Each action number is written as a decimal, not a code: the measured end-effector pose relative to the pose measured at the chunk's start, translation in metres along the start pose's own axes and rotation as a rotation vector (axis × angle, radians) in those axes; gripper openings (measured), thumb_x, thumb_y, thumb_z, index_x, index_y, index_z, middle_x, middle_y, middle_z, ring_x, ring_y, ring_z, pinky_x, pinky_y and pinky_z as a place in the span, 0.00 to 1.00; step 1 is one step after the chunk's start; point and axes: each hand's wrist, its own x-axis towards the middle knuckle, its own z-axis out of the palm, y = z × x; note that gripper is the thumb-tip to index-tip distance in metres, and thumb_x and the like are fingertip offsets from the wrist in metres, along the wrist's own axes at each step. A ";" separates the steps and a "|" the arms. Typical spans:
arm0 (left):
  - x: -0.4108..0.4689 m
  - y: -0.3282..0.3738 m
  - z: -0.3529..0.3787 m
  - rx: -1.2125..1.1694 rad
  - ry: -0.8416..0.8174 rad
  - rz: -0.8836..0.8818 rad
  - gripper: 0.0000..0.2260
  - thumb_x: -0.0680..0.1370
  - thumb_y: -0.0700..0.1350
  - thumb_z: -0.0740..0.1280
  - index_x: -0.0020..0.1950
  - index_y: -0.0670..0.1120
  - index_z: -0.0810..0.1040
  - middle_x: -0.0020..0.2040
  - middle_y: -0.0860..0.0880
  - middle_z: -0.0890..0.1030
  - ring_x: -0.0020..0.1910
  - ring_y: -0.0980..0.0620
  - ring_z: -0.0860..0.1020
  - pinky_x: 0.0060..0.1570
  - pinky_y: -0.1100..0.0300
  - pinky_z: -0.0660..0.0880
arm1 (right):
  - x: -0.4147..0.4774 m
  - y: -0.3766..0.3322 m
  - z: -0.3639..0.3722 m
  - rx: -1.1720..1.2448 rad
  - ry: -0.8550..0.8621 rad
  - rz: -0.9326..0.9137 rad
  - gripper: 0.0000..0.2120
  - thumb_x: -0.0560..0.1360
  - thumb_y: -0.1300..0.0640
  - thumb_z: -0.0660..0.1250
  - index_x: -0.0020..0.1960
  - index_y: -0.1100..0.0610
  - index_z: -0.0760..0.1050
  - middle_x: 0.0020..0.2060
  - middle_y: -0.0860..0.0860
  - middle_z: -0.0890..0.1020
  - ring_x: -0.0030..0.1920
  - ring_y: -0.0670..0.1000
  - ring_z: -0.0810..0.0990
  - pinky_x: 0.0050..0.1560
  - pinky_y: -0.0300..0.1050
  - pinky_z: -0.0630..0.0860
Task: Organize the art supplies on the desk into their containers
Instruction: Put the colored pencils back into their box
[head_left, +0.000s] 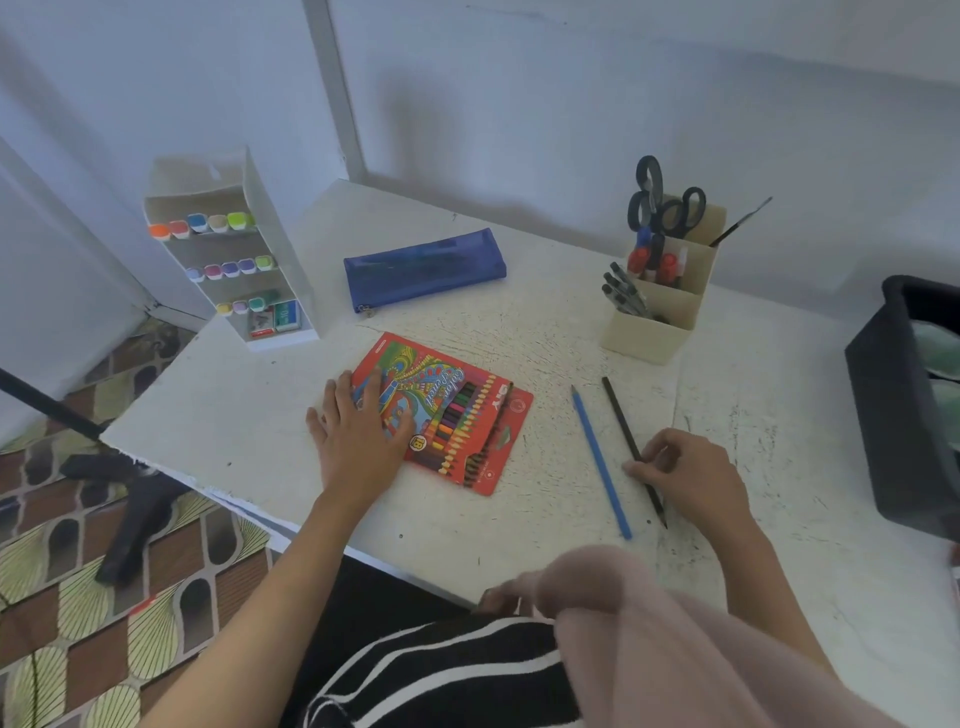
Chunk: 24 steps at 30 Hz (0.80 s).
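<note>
A red box of colour pencils (457, 415) lies flat in the middle of the white desk (249, 410). My left hand (358, 436) rests flat on the box's left end, fingers straight. To the right lie a blue pencil (600, 460) and a black pencil (623, 426), side by side. My right hand (685, 473) pinches the black pencil near its lower half, fingers curled over it.
A blue mesh pencil case (423, 267) lies at the back. A white marker rack (234, 249) stands back left. A beige holder (660, 312) with scissors, markers and pens stands back right. A dark bin (898, 405) sits at the right edge.
</note>
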 end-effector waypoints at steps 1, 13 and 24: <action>0.000 0.001 0.000 -0.003 0.000 0.000 0.27 0.79 0.59 0.55 0.76 0.51 0.56 0.77 0.44 0.54 0.76 0.43 0.49 0.73 0.41 0.46 | -0.001 0.000 0.002 -0.021 0.011 -0.002 0.10 0.68 0.48 0.75 0.40 0.50 0.75 0.35 0.46 0.78 0.36 0.45 0.76 0.34 0.41 0.71; 0.000 0.001 -0.001 -0.006 -0.006 -0.003 0.27 0.79 0.59 0.56 0.76 0.51 0.56 0.77 0.44 0.54 0.76 0.43 0.49 0.73 0.42 0.46 | 0.010 -0.025 0.008 0.175 0.086 -0.152 0.03 0.73 0.57 0.70 0.42 0.52 0.77 0.35 0.48 0.79 0.33 0.46 0.76 0.37 0.40 0.73; 0.000 0.001 -0.001 -0.013 -0.007 -0.018 0.28 0.79 0.60 0.56 0.76 0.52 0.55 0.77 0.45 0.53 0.76 0.44 0.49 0.73 0.43 0.45 | 0.028 -0.058 0.022 0.031 -0.040 -0.363 0.08 0.72 0.66 0.67 0.48 0.57 0.80 0.41 0.51 0.77 0.38 0.46 0.75 0.40 0.33 0.71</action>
